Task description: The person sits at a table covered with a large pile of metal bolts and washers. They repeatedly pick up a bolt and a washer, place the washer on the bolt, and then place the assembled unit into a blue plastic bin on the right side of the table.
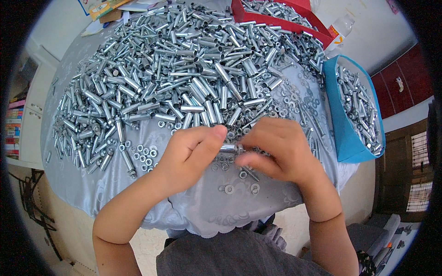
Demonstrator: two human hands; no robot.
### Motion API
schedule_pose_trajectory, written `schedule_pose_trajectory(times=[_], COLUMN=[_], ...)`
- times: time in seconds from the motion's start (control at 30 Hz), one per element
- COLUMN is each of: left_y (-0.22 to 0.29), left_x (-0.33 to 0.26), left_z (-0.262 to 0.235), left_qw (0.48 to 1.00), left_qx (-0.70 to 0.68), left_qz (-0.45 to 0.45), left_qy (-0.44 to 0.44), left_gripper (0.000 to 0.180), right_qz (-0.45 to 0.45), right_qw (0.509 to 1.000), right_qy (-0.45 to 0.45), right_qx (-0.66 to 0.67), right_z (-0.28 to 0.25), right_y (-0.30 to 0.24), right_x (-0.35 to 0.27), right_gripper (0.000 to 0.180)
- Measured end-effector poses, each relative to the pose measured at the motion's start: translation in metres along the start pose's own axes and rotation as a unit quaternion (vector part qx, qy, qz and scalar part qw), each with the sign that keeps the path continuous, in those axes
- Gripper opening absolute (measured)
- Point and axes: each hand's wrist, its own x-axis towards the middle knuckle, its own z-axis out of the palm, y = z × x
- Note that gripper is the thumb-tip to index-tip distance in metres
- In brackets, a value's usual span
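My left hand (189,154) and my right hand (278,147) meet over the near edge of a table draped in a pale grey cloth (202,209). Between their fingertips they pinch a short silver metal sleeve on a bolt (229,148), held level. My right hand's fingers curl around its right end. Loose washers and nuts (239,186) lie on the cloth just under the hands. A big heap of silver sleeves and bolts (184,69) covers the table beyond.
A blue box (343,124) with assembled metal parts stands at the right. A red tray (281,18) of more parts sits at the far side, beside a plastic bottle (340,31). Nuts (142,154) cluster at the left. A bookshelf (14,129) is at far left.
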Motion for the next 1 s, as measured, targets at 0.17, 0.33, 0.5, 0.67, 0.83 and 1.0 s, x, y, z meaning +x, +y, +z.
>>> schedule_pose_trajectory(times=[0.17,0.33,0.5,0.67,0.83,1.0], left_y=[0.001,-0.002,0.001,-0.003,-0.001,-0.001], left_x=[0.000,0.000,-0.001,-0.001,-0.001,-0.001], left_z=[0.001,0.001,0.002,0.002,0.002,0.002], left_qw=[1.000,1.000,1.000,1.000,0.999,0.999], left_qx=[-0.006,0.002,-0.012,-0.020,-0.025,-0.022], left_qz=[-0.017,-0.008,-0.012,-0.015,-0.023,-0.030], left_qy=[0.000,-0.001,-0.010,0.003,-0.002,-0.001], left_gripper=[0.038,0.038,0.039,0.039,0.039,0.036], right_qz=[0.002,0.044,-0.005,0.046,0.028,0.000], right_qw=[1.000,0.998,0.997,0.998,1.000,1.000], right_qy=[0.020,0.003,-0.070,0.013,-0.005,0.028], right_qx=[0.019,0.045,-0.027,0.033,0.013,0.013], right_z=[0.003,0.004,0.000,0.005,0.001,0.005], right_y=[0.000,-0.004,0.001,-0.007,-0.003,0.000], right_x=[0.001,0.003,-0.002,0.005,0.000,0.002], right_gripper=[0.028,0.028,0.029,0.027,0.027,0.023])
